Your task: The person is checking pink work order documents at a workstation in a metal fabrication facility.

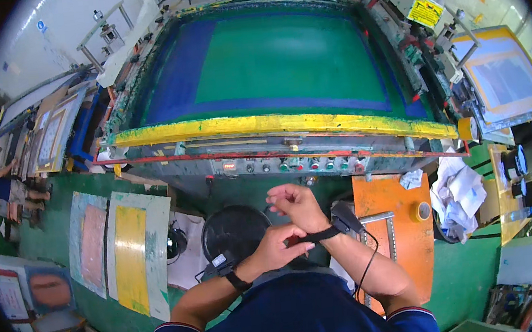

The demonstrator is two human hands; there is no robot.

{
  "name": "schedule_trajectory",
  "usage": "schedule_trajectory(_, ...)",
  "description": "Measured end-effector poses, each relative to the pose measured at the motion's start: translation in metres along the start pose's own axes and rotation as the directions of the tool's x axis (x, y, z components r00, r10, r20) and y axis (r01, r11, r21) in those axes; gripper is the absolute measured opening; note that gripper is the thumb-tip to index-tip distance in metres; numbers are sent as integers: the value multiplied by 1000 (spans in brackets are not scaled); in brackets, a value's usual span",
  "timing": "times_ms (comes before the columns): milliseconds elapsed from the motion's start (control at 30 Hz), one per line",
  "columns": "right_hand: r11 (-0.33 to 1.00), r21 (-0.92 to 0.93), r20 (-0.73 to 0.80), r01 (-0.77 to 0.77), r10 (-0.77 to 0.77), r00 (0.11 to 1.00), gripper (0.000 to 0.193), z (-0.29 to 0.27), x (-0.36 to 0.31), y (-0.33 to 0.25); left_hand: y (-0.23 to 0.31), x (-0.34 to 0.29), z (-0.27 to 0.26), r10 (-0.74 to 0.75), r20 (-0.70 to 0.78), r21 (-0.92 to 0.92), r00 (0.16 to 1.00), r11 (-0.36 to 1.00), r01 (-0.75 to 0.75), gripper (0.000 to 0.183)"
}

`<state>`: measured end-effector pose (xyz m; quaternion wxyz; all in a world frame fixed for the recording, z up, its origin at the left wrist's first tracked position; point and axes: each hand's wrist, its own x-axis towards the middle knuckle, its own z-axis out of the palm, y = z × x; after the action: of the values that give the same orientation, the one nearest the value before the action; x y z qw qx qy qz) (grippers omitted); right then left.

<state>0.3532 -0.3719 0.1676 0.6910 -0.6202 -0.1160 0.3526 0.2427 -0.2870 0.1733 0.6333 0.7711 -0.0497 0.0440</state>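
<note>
My left hand (279, 247) reaches across to my right wrist, its thumb and fingertips closed on the black wrist strap (322, 234) there. A small dark device (347, 218) with a cable sits on that strap. My right hand (297, 205) is raised just beyond, its fingers loosely bent and apart, with nothing visible in them. Round my left wrist is another black strap (238, 280) with a small device (222, 261). Both hands are in front of the screen-printing machine (287, 57), whose framed screen is coated in green and blue, without touching it.
A control panel with knobs (298, 164) runs along the machine's front. Below stands a round black stool or bin (235, 233). Flat panels (132, 258) lean at left. An orange board (396, 243) bears a tape roll (422, 211), beside crumpled white paper (456, 194). Another person (5, 183) is at far left.
</note>
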Motion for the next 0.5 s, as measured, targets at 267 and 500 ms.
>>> schedule_trajectory(267, 915, 7, 368, 404, -378, 850, 22, 29, -33, -104, 23, -9, 4, -48, 224, -219, 973, 971, 98, 22)
schedule_trajectory(500, 439, 897, 175, -59, -229, 958, 36, -4, -9, -95, 41, 8, 21, 136, -83, -289, 987, 945, -154, 23)
